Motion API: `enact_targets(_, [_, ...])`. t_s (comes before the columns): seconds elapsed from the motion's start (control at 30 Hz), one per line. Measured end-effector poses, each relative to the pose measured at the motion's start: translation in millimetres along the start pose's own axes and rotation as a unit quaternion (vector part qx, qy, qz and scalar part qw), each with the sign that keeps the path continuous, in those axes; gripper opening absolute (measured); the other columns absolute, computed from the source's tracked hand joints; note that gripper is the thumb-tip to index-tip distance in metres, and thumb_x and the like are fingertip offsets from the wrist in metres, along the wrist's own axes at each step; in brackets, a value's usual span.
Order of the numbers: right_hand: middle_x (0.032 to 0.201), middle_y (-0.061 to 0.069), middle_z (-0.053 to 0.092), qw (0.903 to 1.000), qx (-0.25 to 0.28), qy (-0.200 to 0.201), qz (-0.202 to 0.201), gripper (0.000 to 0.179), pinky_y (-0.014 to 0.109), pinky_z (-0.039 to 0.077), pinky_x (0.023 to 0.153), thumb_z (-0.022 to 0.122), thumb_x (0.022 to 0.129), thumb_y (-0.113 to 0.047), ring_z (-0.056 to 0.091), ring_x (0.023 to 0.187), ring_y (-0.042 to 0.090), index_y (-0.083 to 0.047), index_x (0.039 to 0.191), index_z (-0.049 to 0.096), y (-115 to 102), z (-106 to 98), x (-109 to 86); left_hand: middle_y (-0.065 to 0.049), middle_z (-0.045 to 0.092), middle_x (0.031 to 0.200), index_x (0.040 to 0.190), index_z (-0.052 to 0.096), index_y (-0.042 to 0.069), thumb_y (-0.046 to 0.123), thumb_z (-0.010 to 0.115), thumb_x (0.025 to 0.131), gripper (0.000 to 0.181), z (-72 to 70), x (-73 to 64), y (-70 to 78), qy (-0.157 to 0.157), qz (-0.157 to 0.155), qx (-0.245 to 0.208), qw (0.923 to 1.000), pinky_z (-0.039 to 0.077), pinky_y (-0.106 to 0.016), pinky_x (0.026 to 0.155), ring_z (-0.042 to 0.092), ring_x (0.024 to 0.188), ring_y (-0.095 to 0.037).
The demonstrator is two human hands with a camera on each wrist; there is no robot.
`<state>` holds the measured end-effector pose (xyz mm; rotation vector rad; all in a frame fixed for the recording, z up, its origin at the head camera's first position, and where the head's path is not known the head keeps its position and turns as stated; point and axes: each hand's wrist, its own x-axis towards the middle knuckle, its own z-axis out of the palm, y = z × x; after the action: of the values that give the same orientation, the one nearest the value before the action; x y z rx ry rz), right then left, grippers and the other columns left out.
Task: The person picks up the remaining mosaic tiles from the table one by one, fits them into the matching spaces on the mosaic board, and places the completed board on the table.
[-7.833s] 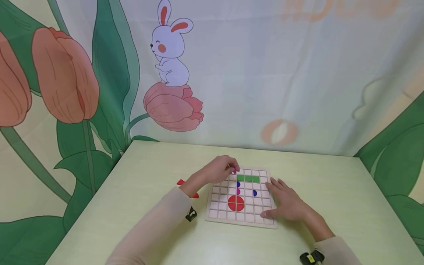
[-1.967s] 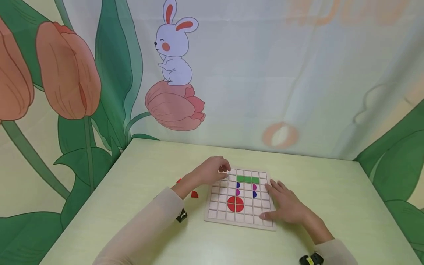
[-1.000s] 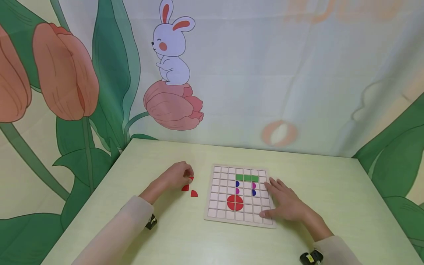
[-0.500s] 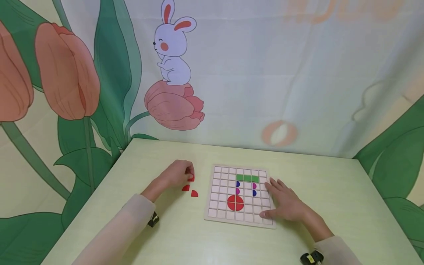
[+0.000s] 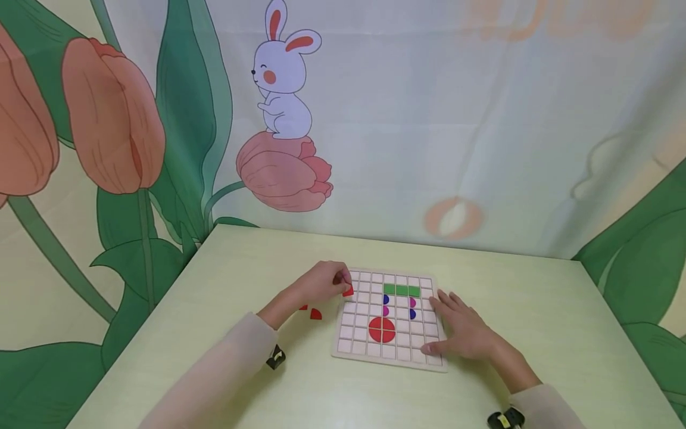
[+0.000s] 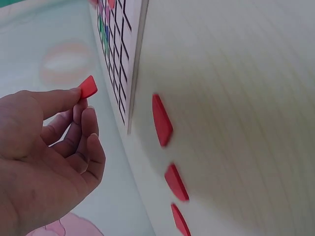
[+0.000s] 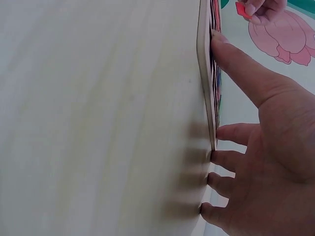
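My left hand (image 5: 324, 282) pinches a red quarter-circle tile (image 6: 89, 87) between thumb and fingers, over the left edge of the white grid board (image 5: 360, 347). Set in the board are a row of green tiles (image 5: 402, 290), a red circle (image 5: 382, 329) made of quarter pieces, and small blue half-circles (image 5: 412, 314) and magenta half-circles (image 5: 412, 302). On the board's right edge rests my right hand (image 5: 463, 328), fingers spread and fairly straight, the thumb lying on the lower right squares.
Left of the board, loose red tiles lie on the pale table (image 5: 509, 286); the left wrist view shows a larger one (image 6: 162, 121) and two smaller ones (image 6: 176, 182). Behind the table hangs a printed cloth (image 5: 375, 119) with a rabbit and tulips.
Since half a second ago my left hand has lifted a red tile from the loose pieces and carried it right to the board. Earlier, a magenta half-circle was added. The right hand stays put.
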<state>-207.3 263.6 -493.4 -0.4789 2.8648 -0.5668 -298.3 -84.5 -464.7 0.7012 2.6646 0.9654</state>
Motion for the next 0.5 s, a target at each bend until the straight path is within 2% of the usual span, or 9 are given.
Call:
enact_targets(0.17, [0.171, 0.026, 0.022, 1.0, 0.003, -0.001, 0.001, 0.116, 0.074, 0.019, 0.119, 0.085, 0.079, -0.064, 0.013, 0.156, 0.055, 0.0, 0.163, 0.035, 2, 0, -0.2, 0.002, 0.065, 0.092, 0.106, 0.067, 0.013, 0.013, 0.071, 0.103, 0.004, 16.9, 5.9, 19.5, -0.005, 0.015, -0.012, 0.9998, 0.052, -0.024, 0.077, 0.059, 0.088, -0.016])
enact_targets(0.33, [0.171, 0.027, 0.022, 1.0, 0.004, 0.003, -0.001, 0.116, 0.074, 0.019, 0.119, 0.085, 0.079, -0.064, 0.013, 0.156, 0.055, 0.0, 0.162, 0.035, 3, 0, -0.4, 0.005, 0.065, 0.091, 0.104, 0.069, 0.013, 0.015, 0.072, 0.102, 0.004, 34.5, 14.2, 36.2, -0.005, 0.04, 0.0, 0.9992, 0.051, -0.022, 0.076, 0.058, 0.085, -0.014])
enact_targets(0.5, [0.171, 0.026, 0.022, 0.9999, 0.01, 0.001, -0.005, 0.116, 0.075, 0.018, 0.119, 0.085, 0.08, -0.064, 0.012, 0.156, 0.055, 0.0, 0.163, 0.035, 4, 0, 0.0, 0.009, 0.065, 0.089, 0.103, 0.07, 0.014, 0.017, 0.074, 0.102, 0.004, 50.4, 21.5, 47.9, -0.021, 0.06, 0.012, 0.9979, 0.051, -0.02, 0.073, 0.057, 0.082, -0.009])
